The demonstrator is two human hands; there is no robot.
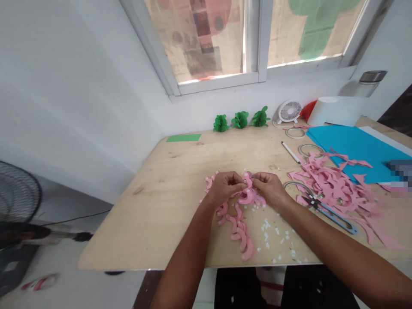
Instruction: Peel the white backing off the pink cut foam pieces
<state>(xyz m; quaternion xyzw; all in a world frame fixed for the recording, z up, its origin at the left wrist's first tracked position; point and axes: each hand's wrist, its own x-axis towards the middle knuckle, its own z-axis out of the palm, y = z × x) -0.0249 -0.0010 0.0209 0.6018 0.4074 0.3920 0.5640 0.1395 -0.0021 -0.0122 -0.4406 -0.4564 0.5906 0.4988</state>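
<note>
My left hand (226, 187) and my right hand (269, 189) meet over the middle of the wooden table. Between their fingertips is a curved pink paper strip (248, 180), pinched from both sides. Below and beside the left hand lies a cluster of wavy pink paper pieces (238, 231), some with small white squares at their ends. Small white paper bits (266, 227) are scattered near the right wrist. The fingers partly hide where each one grips the strip.
On the right lie pink paper scraps (341, 184), scissors (334, 216), tape rings (310, 150), a pen (290, 152) and blue sheets (370, 150). Green paper shapes (240, 120) and a small white fan (289, 112) stand at the back. A green strip (183, 137) lies back left.
</note>
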